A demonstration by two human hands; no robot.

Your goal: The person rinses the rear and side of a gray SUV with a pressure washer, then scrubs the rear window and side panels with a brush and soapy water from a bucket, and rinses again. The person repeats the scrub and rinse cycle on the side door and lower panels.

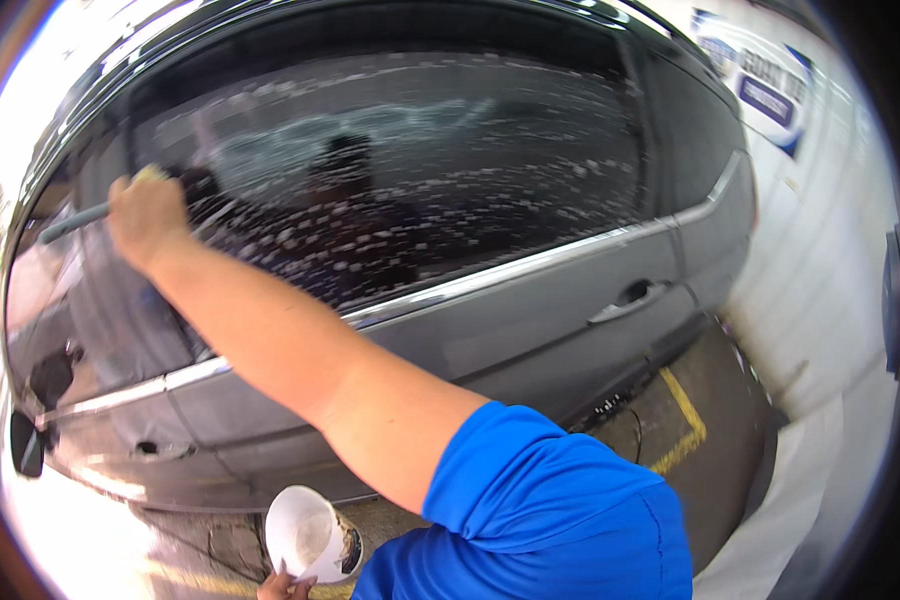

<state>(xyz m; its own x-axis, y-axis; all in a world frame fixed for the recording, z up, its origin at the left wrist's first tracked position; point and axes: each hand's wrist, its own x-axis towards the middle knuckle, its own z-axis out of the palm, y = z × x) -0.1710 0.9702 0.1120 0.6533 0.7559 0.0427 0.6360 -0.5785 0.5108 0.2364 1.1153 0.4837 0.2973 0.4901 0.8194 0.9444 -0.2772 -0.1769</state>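
Observation:
My right hand is raised at the far left of the large dark side window of a grey car. It is closed around a tool with a grey-green bar sticking out to the left. A small yellowish piece shows above the knuckles; my fist hides the rest, so the tool's exact kind is unclear. Wet streaks and droplets cover the glass. Low at the bottom edge, my left hand grips the rim of a white plastic bucket. The bucket tilts, its mouth towards me, with a dark worn label on its side.
The car's rear door handle and front door handle jut out below the chrome trim. A side mirror stands out at far left. Yellow lines mark the floor. A white wall with a printed sign rises at right.

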